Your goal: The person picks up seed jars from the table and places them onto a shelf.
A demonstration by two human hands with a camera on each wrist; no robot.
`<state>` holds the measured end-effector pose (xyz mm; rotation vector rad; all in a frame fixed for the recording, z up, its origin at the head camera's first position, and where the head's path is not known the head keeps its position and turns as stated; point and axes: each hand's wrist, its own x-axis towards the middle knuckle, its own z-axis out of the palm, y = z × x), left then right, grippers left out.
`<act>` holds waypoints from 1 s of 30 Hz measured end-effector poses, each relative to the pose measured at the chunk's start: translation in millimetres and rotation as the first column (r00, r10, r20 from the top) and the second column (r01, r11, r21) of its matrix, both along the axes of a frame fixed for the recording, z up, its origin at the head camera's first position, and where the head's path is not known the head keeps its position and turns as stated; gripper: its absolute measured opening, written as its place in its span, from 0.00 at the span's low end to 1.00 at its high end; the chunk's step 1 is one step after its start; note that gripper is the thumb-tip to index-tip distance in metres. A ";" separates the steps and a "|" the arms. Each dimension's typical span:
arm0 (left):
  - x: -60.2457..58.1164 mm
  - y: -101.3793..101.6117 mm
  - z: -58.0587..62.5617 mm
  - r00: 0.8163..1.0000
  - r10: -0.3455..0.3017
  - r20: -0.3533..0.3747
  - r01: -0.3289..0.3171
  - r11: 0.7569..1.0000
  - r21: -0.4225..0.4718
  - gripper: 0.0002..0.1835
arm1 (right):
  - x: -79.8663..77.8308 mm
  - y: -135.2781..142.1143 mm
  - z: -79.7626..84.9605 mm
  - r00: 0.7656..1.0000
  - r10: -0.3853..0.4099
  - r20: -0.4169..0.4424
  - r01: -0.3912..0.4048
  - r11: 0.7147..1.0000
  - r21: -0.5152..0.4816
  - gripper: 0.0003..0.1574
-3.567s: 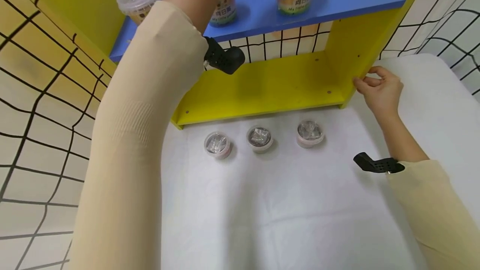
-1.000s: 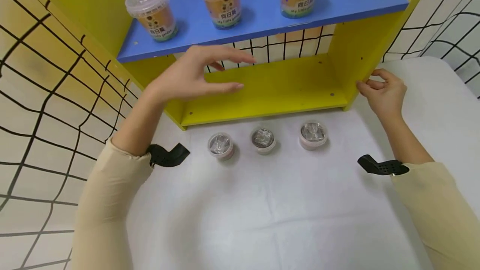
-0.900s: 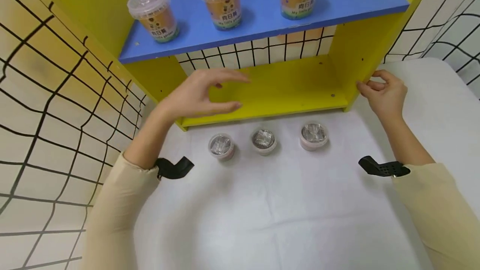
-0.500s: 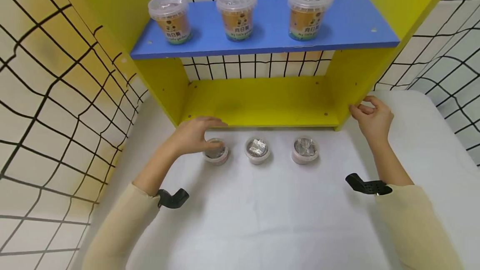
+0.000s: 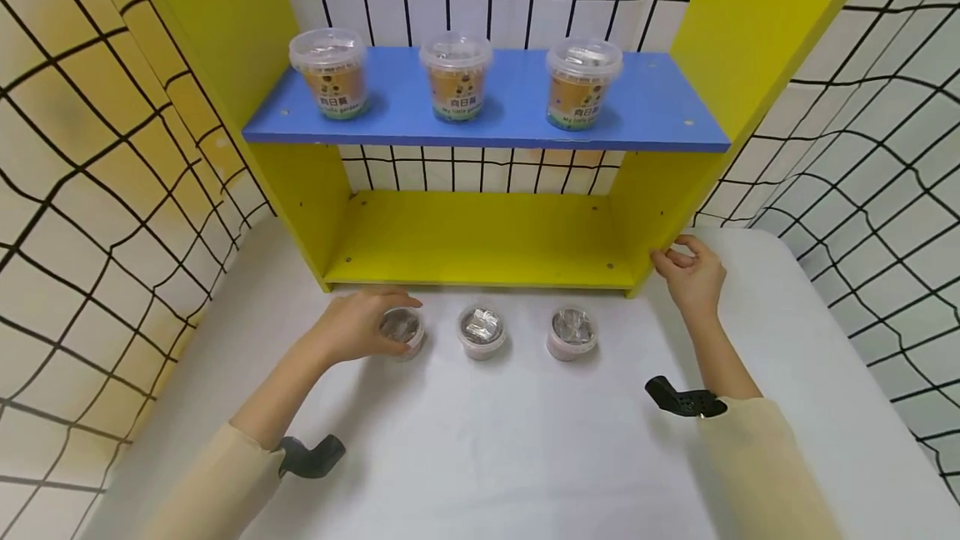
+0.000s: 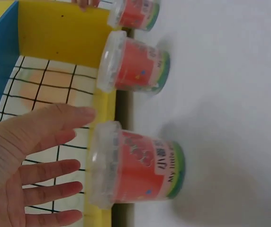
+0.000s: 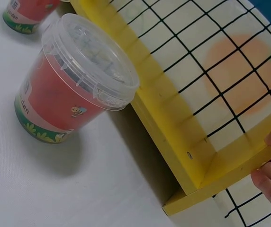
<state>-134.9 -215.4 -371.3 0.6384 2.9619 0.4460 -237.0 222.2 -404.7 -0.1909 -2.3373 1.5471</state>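
Observation:
My left hand (image 5: 356,327) reaches over the leftmost of three red-labelled plastic cups with clear lids on the white cloth, thumb and fingers spread on either side of that cup (image 5: 402,330). Seen in the left wrist view, the fingers (image 6: 55,194) are parted just above the lid of this cup (image 6: 142,165). A middle cup (image 5: 482,332) and a right cup (image 5: 572,333) stand in line with it. With thumb and fingers, my right hand (image 5: 692,277) pinches the front edge of the yellow shelf's right side panel (image 5: 660,198), low down near the table.
Three orange-labelled cups, left (image 5: 333,77), middle (image 5: 457,77) and right (image 5: 581,86), stand on the blue upper board (image 5: 517,119). Below lies the yellow bottom board (image 5: 480,236). Black wire mesh (image 5: 127,215) encloses the left, back and right.
My left hand has left the right orange-labelled cup on the blue board and come down to the leftmost red-labelled cup. The right hand keeps its grip; the head view has shifted.

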 end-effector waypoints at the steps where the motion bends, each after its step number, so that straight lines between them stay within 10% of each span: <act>1: 2.4 -1.5 -1.8 1.000 0.006 0.009 -0.006 1.000 0.000 0.29 | 0.6 -1.8 -2.2 1.000 -0.001 0.004 0.001 1.000 0.007 0.16; 30: -6.6 -4.5 -17.6 0.997 0.008 0.081 -0.008 1.000 -0.005 0.31 | -5.9 -5.8 -1.5 1.000 0.018 -0.006 -0.019 0.994 -0.104 0.14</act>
